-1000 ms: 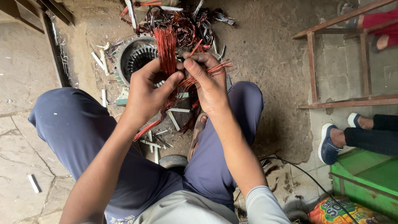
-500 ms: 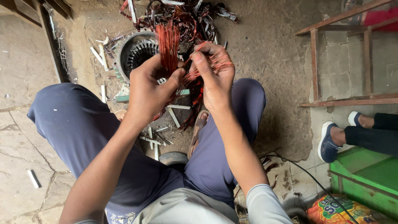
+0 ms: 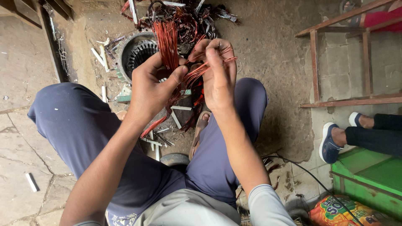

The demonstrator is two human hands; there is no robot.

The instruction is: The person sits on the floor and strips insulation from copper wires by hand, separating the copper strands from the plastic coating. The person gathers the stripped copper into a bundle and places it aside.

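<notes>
My left hand (image 3: pixel 151 86) grips a bundle of copper wire strands (image 3: pixel 167 39) that stands up from the fist and trails down below it. My right hand (image 3: pixel 217 73) pinches a few bent strands (image 3: pixel 200 70) that branch off the same bundle to the right. Both hands are held above my knees, which are in dark blue trousers. On the ground just beyond the hands lies a round metal motor stator (image 3: pixel 136 52) with slotted teeth, partly hidden by the left hand. Behind it is a tangled heap of dark and copper wire (image 3: pixel 188 21).
White strips of insulation (image 3: pixel 100 56) lie scattered on the dirt floor. A wooden frame (image 3: pixel 335 62) stands at the right. Another person's legs and shoes (image 3: pixel 335 140) reach in from the right, above a green crate (image 3: pixel 368 175) and a printed sack (image 3: pixel 339 211).
Both hands have stayed on the wire bundle. The right hand has lifted slightly and drawn a few strands out to the right.
</notes>
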